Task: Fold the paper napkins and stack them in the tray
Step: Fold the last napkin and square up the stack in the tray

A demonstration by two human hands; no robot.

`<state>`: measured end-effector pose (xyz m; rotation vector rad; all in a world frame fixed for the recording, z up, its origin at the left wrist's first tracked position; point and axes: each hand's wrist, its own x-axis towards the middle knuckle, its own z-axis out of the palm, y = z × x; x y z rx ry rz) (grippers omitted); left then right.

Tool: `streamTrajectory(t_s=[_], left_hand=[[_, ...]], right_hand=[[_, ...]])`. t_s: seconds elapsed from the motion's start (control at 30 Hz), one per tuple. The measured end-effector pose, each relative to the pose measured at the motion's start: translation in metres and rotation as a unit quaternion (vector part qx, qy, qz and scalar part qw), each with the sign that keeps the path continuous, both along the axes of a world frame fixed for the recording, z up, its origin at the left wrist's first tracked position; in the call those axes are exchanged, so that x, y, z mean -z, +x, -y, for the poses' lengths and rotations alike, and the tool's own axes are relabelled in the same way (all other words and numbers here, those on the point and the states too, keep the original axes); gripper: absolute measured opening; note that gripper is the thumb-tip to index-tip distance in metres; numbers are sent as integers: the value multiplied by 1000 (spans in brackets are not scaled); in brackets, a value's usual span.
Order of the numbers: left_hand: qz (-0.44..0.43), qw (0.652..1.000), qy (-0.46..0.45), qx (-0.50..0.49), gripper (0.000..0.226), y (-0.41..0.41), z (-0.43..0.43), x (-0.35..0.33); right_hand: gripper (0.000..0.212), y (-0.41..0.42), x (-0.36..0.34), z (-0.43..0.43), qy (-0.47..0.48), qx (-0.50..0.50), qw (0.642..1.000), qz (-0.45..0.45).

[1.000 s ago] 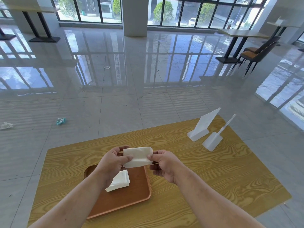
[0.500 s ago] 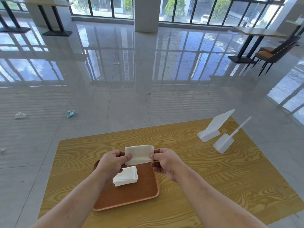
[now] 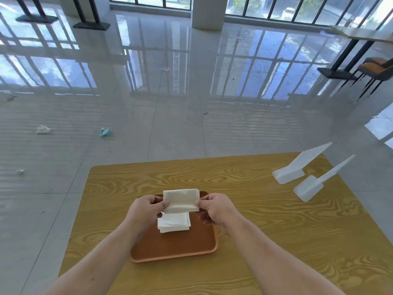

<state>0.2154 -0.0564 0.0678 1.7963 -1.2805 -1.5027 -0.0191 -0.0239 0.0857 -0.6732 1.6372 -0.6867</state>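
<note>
A white folded paper napkin (image 3: 181,200) is held flat in the air above the far end of the brown tray (image 3: 176,250). My left hand (image 3: 146,211) pinches its left edge and my right hand (image 3: 217,208) pinches its right edge. Below it, a small stack of folded white napkins (image 3: 174,222) lies in the tray's far half, partly hidden by my left hand. The tray rests on the wood-grain table (image 3: 265,226) in front of me.
Two white plastic stands, one (image 3: 297,167) behind the other (image 3: 316,184), sit at the table's far right. The glossy tiled floor beyond holds bits of litter (image 3: 104,131) at the left. A chair (image 3: 376,71) and tables stand further off.
The camera has tilted and shifted, so the table and tray now sit further right in view. Both hands still hold the napkin, slightly further over the tray's stack.
</note>
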Motion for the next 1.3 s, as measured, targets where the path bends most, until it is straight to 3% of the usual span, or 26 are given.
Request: streamTrajectory(t_s=[0.7, 1.3], left_hand=[[69, 996, 50, -3, 19, 21, 6, 79], [117, 990, 75, 27, 17, 18, 14, 123]], right_hand=[[11, 27, 94, 19, 61, -47, 996, -50], [11, 26, 126, 26, 92, -81, 987, -99]])
